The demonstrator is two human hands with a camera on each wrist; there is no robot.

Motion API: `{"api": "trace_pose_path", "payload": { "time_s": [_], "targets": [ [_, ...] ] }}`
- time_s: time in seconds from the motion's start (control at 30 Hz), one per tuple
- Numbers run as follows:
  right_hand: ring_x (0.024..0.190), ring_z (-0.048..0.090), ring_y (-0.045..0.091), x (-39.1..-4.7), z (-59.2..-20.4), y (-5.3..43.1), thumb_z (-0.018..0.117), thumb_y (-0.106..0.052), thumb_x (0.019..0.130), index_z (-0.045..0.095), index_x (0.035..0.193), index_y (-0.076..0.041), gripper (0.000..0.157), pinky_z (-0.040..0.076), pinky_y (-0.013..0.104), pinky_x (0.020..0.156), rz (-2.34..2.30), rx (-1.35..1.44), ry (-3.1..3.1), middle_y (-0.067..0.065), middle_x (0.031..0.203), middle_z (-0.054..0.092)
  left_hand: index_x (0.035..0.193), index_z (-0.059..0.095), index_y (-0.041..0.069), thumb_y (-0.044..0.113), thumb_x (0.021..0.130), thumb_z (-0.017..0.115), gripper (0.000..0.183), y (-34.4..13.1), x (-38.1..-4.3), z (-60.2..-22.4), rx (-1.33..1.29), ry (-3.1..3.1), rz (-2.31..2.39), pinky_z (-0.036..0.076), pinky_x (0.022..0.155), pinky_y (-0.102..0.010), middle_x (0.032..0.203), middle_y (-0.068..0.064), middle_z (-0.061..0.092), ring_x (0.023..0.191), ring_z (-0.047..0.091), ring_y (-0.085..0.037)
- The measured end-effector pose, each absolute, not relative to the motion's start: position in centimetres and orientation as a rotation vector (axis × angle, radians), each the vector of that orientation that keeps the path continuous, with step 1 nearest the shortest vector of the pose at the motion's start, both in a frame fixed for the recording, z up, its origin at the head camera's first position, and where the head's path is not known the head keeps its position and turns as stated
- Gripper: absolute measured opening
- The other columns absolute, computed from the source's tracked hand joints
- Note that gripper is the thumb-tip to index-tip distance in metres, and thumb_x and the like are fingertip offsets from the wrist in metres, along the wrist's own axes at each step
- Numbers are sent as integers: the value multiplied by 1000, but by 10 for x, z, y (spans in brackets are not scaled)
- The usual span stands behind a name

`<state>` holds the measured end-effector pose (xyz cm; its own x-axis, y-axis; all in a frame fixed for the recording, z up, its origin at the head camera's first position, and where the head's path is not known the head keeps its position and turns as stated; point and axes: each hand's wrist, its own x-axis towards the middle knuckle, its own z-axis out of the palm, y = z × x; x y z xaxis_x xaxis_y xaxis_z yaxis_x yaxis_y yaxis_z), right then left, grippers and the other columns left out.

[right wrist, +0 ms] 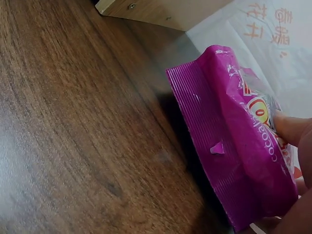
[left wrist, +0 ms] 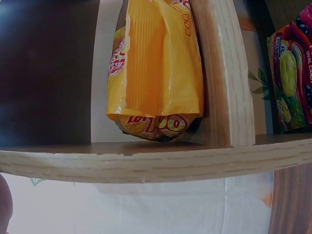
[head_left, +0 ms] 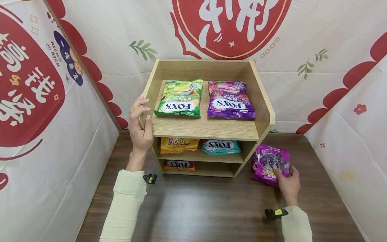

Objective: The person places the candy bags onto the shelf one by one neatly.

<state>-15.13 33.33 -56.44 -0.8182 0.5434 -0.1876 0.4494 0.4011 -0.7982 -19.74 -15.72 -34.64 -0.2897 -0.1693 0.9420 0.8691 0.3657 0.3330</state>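
Note:
My left hand grips the left side panel of a small wooden shelf, with the thumb at its front edge. To the right of the shelf, my right hand holds a purple candy bag by its near right part, the thumb on top. The right wrist view shows the purple bag's ridged end seal close to the dark tabletop; whether the bag touches it I cannot tell. On the top board lie a green Fox's Spring Tea bag and a purple Fox's Berries bag, side by side.
The middle level holds a yellow candy bag and a teal Fox's bag. An orange Fox's bag lies at the bottom left. The shelf stands on a dark wooden table, with printed white cloth around the back and sides.

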Motion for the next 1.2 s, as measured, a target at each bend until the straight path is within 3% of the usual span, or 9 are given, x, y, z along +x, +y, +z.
{"api": "trace_pose_path", "payload": {
  "time_s": [0.17, 0.37, 0.83, 1.03, 1.2],
  "targets": [
    [139, 18, 44, -151, -568, 332, 60, -54, 87, 11, 153, -5, 95, 16, 53, 112, 1416, -916, -2539, 24, 154, 18, 102, 48, -3, -13, 79, 44, 26, -163, -207, -357, -657, -1511, -1172, 31, 106, -55, 114, -29, 52, 124, 42, -43],
    [140, 18, 40, -152, -574, 327, 61, -51, 87, 16, 154, -12, 89, 16, 51, 113, 1464, -978, -2433, 19, 155, 20, 102, 48, -4, -15, 78, 42, 27, -154, -193, -341, -662, -1512, -1171, 32, 106, -55, 113, -30, 52, 124, 43, -43],
    [135, 29, 39, -151, -582, 315, 66, -40, 88, 38, 147, -18, 69, 19, 44, 113, 1355, -1012, -2255, 16, 146, 40, 101, 48, -5, -16, 77, 42, 27, -153, -190, -337, -666, -1506, -1179, 31, 106, -55, 112, -31, 51, 123, 42, -44],
    [133, 34, 38, -149, -585, 313, 68, -43, 86, 43, 145, -21, 67, 23, 44, 112, 1329, -1041, -2206, 15, 143, 44, 102, 47, -4, -16, 77, 42, 28, -154, -190, -337, -658, -1519, -1167, 31, 106, -54, 113, -30, 51, 124, 42, -43],
    [133, 37, 31, -146, -587, 309, 66, -44, 87, 46, 143, -22, 64, 25, 37, 112, 1337, -1058, -2148, 10, 143, 46, 102, 47, -3, -15, 78, 43, 27, -156, -195, -344, -660, -1522, -1160, 31, 106, -55, 113, -29, 51, 124, 42, -43]
  ]
}}
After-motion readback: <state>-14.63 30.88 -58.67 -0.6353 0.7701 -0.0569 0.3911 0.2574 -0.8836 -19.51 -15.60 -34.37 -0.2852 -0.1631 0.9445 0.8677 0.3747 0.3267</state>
